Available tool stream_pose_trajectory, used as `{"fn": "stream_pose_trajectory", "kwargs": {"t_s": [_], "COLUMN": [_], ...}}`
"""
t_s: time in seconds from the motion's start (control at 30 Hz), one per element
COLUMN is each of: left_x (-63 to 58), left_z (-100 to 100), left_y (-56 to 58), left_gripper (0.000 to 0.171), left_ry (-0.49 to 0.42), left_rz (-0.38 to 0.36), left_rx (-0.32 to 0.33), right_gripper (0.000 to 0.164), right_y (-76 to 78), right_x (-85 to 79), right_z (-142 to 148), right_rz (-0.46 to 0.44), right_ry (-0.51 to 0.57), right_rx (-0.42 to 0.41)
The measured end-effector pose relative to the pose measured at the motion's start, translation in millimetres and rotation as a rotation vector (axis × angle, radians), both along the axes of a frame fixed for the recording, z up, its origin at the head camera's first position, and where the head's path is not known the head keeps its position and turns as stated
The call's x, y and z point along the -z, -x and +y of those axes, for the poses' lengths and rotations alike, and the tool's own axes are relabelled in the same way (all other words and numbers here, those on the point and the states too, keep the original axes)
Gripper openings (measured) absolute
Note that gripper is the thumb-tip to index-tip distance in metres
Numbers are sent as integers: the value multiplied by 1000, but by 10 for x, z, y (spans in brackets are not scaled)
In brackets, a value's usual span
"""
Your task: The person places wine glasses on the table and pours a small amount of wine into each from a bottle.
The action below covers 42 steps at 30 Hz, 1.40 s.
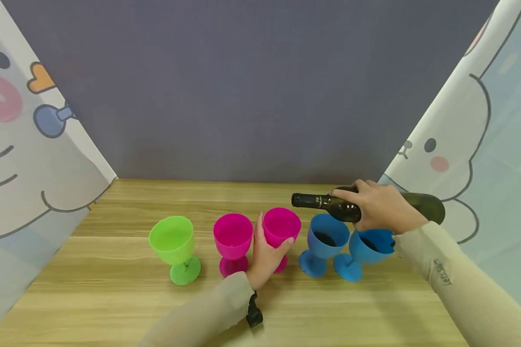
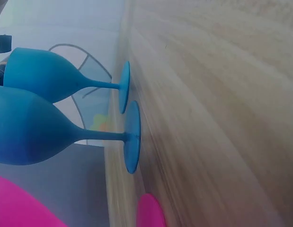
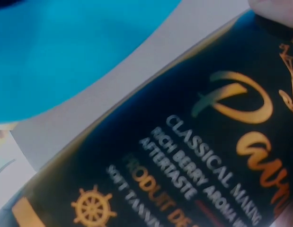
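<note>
My right hand (image 1: 379, 207) grips a dark wine bottle (image 1: 425, 205) that lies almost level in the air, its neck pointing left. The bottle's mouth is close to the rim of a pink goblet (image 1: 282, 222), above and to its right. That goblet is held by my left hand (image 1: 267, 255), thumb in front and fingers along its left side. Under the bottle stand two blue goblets (image 1: 327, 243), both with dark contents inside. In the right wrist view the bottle's printed label (image 3: 184, 156) fills much of the picture. The left wrist view shows the blue goblets' stems (image 2: 101, 135).
Left of my left hand stands another pink goblet (image 1: 233, 236), and farther left a green goblet (image 1: 172, 236). All are on a wood-grain table (image 1: 91, 299). A grey panel (image 1: 252, 96) rises behind, with cartoon-printed sheets (image 1: 451, 130) at both sides.
</note>
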<state>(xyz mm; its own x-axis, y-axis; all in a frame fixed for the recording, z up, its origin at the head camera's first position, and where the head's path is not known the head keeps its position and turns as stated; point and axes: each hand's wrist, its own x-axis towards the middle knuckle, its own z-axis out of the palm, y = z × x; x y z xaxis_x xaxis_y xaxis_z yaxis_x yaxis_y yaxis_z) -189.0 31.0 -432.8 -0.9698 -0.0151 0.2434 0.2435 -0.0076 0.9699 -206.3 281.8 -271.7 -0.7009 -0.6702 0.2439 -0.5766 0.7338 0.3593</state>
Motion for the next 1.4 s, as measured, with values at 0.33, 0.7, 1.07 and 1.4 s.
{"fn": "stream_pose_trajectory", "kwargs": {"t_s": [0.33,0.7,1.07,1.4], "left_x": [-56,-97,-99,-116], "left_z": [2,-103,-85,-109], "left_y": [-33,-125,-86,-59], "left_gripper": [87,82,86,82], "left_ry": [6,25,72,94], "left_rz": [-18,-32,-29,7], "left_rx": [4,23,21,48], "right_gripper": [77,80,77,81], "right_y": [-12,31,3,-3], "right_x": [30,21,-1,-27], "right_z": [17,-55,-34,-9], "right_rz": [41,33,-11,18], "right_ry": [8,32,28,9], "right_rx": [-50,-89,-76,-101]}}
